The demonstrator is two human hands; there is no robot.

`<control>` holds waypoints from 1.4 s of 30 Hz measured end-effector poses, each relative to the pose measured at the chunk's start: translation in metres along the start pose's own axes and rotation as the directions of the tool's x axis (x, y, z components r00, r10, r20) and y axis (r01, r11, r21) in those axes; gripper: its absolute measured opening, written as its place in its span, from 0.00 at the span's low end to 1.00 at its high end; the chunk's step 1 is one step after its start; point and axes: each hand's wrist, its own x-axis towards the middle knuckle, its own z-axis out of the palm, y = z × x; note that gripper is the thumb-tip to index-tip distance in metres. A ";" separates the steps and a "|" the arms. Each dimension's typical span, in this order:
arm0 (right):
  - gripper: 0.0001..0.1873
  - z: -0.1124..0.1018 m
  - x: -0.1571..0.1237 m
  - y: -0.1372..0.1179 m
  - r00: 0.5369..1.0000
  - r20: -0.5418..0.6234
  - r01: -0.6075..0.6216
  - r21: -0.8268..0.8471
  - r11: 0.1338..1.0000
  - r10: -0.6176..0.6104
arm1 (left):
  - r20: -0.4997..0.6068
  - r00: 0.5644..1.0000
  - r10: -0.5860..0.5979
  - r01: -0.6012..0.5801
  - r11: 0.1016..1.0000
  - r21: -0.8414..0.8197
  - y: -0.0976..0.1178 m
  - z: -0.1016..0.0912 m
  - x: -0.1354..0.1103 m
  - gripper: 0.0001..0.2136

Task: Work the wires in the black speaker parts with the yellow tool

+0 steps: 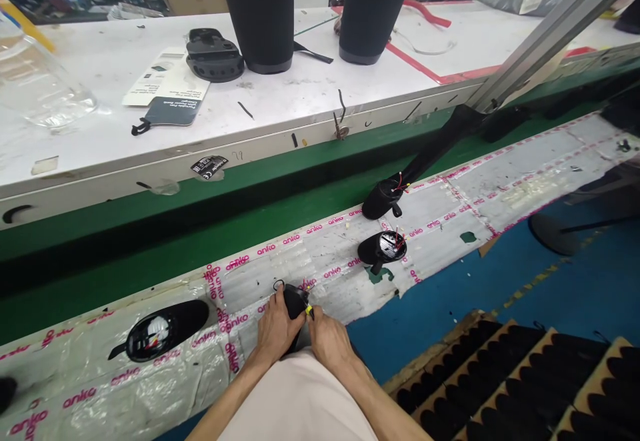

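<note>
The left hand (275, 329) is closed around a black unit (295, 301) at the lower middle of the frame; the right hand's (330, 341) fingers appear to pinch a yellow piece (309, 310) at the unit's right edge. Whether that piece is a connector or a tool cannot be told. A steady left grip would let the right make small, straight movements; hard tugging could strain wires like the red wires (399, 238) on another unit (370, 248) right of centre.

The work surface is a pale liner (325, 248) printed in pink, wrinkled and torn in spots, slanting up to the right. A green strip (320, 193) runs behind it, then a scuffed white counter (300, 101) across the top. Blue floor (450, 288) and cardboard trays (595, 382) of black parts fill the lower right.
</note>
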 end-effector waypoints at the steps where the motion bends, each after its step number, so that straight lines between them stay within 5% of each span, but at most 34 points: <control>1: 0.16 0.000 0.000 0.000 1.000 0.000 -0.002 0.001 1.000 0.002 | -0.001 1.000 0.003 -0.003 1.000 -0.001 0.000 0.000 0.000 0.37; 22: 0.16 -0.008 -0.002 -0.005 0.998 0.016 -0.062 0.007 0.998 0.062 | 0.016 0.999 0.039 -0.040 0.999 0.031 0.003 0.001 -0.005 0.40; 42: 0.17 -0.020 0.011 -0.017 0.974 0.127 -0.196 0.045 0.980 0.189 | 0.000 0.998 0.065 -0.063 0.969 0.238 0.013 0.009 -0.004 0.36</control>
